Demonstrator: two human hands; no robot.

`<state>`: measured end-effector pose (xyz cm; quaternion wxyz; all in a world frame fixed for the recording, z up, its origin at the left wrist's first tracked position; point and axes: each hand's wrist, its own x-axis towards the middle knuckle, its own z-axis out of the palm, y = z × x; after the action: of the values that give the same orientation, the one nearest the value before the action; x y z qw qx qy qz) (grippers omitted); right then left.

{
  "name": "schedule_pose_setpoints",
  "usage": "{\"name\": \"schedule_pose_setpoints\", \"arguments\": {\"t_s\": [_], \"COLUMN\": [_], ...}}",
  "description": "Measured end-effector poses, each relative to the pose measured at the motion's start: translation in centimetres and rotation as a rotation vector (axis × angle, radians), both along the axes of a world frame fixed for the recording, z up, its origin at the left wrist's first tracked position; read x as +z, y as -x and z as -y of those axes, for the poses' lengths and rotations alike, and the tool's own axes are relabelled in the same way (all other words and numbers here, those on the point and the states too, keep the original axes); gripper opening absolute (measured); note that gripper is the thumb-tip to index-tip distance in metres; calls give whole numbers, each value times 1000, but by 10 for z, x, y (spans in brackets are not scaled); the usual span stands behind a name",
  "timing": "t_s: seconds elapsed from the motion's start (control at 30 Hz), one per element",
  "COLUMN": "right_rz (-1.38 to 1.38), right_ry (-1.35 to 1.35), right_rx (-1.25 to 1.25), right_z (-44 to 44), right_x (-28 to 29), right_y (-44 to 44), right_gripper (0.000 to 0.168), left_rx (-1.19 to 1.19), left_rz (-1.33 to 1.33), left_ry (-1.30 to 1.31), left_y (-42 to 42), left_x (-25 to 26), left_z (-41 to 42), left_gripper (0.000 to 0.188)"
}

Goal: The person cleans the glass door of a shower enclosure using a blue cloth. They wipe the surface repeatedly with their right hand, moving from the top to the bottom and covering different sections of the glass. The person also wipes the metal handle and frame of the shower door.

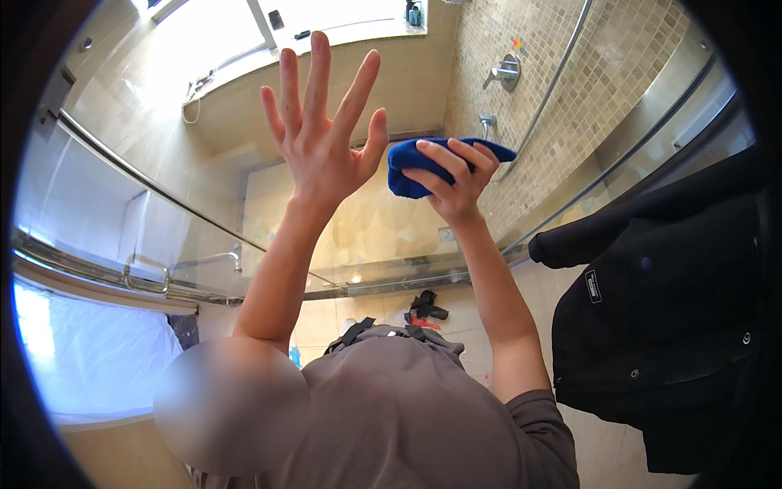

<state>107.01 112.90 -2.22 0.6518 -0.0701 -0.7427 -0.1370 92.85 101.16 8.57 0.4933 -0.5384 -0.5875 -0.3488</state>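
Note:
My left hand (327, 137) is raised before me with its back towards the camera. Its fingers are spread wide and it holds nothing. To the right of it, my right hand (459, 180) grips a folded blue cloth (418, 160), with several fingers lying across the fabric. The cloth sits close to my left thumb without visibly touching it. One corner of the fabric points out to the right. Both hands are in front of the shower enclosure's opening, and the right thumb is hidden.
Glass panels (165, 177) with a metal handle (146, 274) stand at left. A mixer valve (504, 73) and shower hose (553, 79) are on the mosaic wall. A black jacket (660, 318) hangs at right. Dark items (426, 305) lie on the floor. Bottles (415, 14) stand on the sill.

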Motion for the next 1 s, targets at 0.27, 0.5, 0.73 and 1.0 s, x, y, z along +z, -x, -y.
{"name": "schedule_pose_setpoints", "arguments": {"t_s": [0.27, 0.5, 0.73, 1.0], "right_rz": [48, 95, 111, 83], "right_ry": [105, 62, -117, -240], "right_rx": [13, 17, 41, 31], "right_z": [10, 5, -21, -39], "right_x": [-46, 2, 103, 154], "right_y": [-7, -10, -15, -20], "right_gripper": [28, 19, 32, 30], "left_rx": [9, -9, -21, 6], "left_rz": [25, 61, 89, 58], "left_ry": [76, 137, 169, 148], "left_y": [-2, -2, -3, -2], "left_x": [-19, -43, -57, -58], "left_z": [4, 9, 12, 11], "left_gripper": [65, 68, 65, 59]}}
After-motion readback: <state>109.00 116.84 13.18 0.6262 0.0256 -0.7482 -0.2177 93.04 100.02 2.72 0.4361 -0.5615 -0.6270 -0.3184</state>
